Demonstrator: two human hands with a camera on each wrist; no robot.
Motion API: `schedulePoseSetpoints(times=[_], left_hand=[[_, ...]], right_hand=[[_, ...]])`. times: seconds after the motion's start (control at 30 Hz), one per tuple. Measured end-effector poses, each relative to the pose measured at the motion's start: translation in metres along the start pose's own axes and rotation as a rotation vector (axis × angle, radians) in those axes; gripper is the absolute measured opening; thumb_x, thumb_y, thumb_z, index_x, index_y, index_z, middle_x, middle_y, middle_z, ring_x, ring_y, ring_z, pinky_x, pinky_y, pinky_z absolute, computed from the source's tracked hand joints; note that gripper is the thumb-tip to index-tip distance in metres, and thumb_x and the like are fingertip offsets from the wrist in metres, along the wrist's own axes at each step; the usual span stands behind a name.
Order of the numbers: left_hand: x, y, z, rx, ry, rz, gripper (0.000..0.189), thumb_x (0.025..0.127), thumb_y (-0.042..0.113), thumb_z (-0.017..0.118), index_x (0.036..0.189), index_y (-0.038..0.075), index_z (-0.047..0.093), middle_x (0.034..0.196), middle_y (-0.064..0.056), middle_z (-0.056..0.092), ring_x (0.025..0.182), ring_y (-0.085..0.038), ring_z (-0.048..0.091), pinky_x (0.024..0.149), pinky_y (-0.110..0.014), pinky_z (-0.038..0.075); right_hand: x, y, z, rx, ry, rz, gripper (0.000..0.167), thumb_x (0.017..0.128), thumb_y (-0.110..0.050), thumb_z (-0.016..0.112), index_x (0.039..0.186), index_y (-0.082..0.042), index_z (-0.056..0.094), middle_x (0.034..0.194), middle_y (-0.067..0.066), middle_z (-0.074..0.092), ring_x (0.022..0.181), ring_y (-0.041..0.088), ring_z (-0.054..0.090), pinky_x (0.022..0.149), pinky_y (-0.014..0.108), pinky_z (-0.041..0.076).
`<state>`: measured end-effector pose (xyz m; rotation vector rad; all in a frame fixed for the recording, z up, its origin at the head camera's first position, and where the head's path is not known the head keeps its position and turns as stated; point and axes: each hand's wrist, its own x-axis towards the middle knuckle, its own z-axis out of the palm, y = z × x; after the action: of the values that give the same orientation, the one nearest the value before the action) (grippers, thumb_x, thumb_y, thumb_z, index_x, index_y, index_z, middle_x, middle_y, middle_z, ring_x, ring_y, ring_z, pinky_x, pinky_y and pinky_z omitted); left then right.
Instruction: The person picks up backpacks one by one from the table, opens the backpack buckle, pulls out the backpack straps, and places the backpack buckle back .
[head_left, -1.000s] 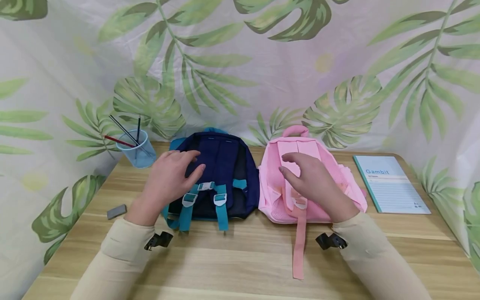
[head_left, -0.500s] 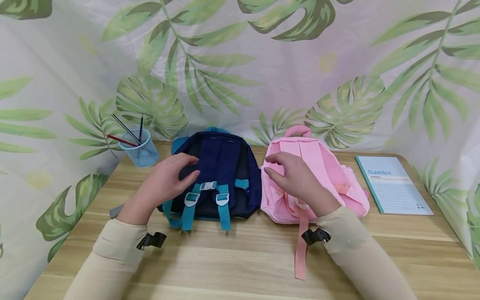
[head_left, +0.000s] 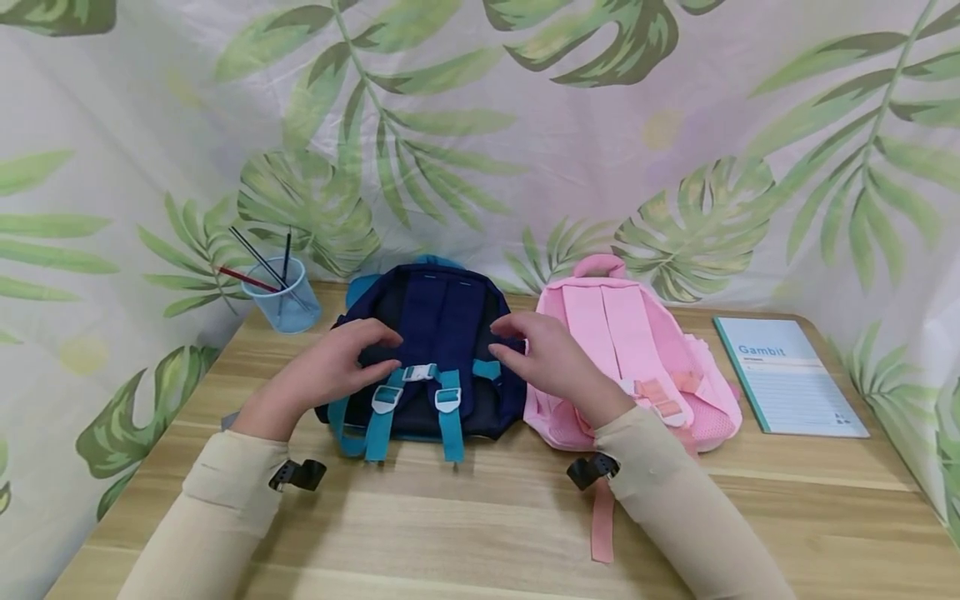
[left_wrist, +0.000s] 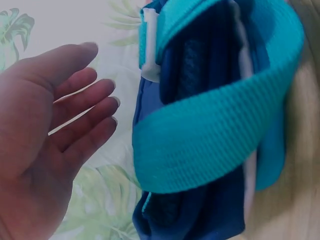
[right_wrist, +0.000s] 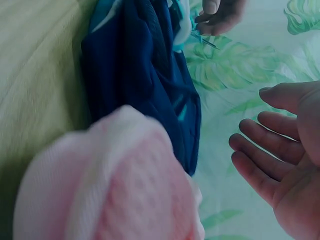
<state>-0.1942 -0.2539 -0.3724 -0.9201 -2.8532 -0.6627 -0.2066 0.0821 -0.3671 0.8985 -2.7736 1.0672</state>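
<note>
Navy backpack (head_left: pixel 438 321) lies strap-side up on the bench (head_left: pixel 450 525) — presumably so its buckles (head_left: pixel 386 400) are reachable — just beside the pink backpack (head_left: pixel 600 325); left hand (head_left: pixel 348 354) and right hand (head_left: pixel 546 350) hover above, each grip wide, relaxed, empty.

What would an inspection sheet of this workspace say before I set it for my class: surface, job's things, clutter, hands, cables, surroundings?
Surface: wood-grain table, lit evenly enough to see its grain.
Job's things: navy backpack and pink backpack side by side, shoulder-strap sides facing the person; a salmon strap trails onto the table.
Clutter: light blue cup holding pens or pencils at left; "Gambit" notebook at right; grey block mostly hidden by the left forearm.
Hands: left hand and right hand at either side of the navy backpack, fingers relaxed, holding nothing.
Cables: nothing seen.
Surroundings: leaf-print backdrop behind the table and at both sides.
</note>
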Motion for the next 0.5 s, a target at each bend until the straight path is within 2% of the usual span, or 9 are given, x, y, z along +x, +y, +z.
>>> schedulePoseSetpoints(times=[0.33, 0.5], left_hand=[[0.008, -0.013, 0.009, -0.039, -0.104, -0.005, 0.021, 0.100, 0.019, 0.079, 0.119, 0.009, 0.078, 0.115, -0.003, 0.074, 0.113, -0.026, 0.066, 0.099, -0.050, 0.056], [0.010, -0.017, 0.012, -0.069, -0.132, -0.017, 0.023, 0.098, 0.020, 0.082, 0.118, 0.010, 0.078, 0.114, -0.002, 0.073, 0.112, -0.025, 0.066, 0.099, -0.050, 0.056]], right_hand=[[0.017, -0.003, 0.030, 0.050, -0.074, -0.010, 0.035, 0.103, -0.021, 0.075, 0.131, 0.000, 0.071, 0.125, 0.013, 0.076, 0.117, 0.028, 0.073, 0.106, 0.044, 0.058], [0.027, -0.005, 0.046, 0.067, -0.122, 0.009, 0.036, 0.103, -0.025, 0.075, 0.132, -0.003, 0.072, 0.123, 0.010, 0.076, 0.114, 0.025, 0.072, 0.104, 0.042, 0.058]])
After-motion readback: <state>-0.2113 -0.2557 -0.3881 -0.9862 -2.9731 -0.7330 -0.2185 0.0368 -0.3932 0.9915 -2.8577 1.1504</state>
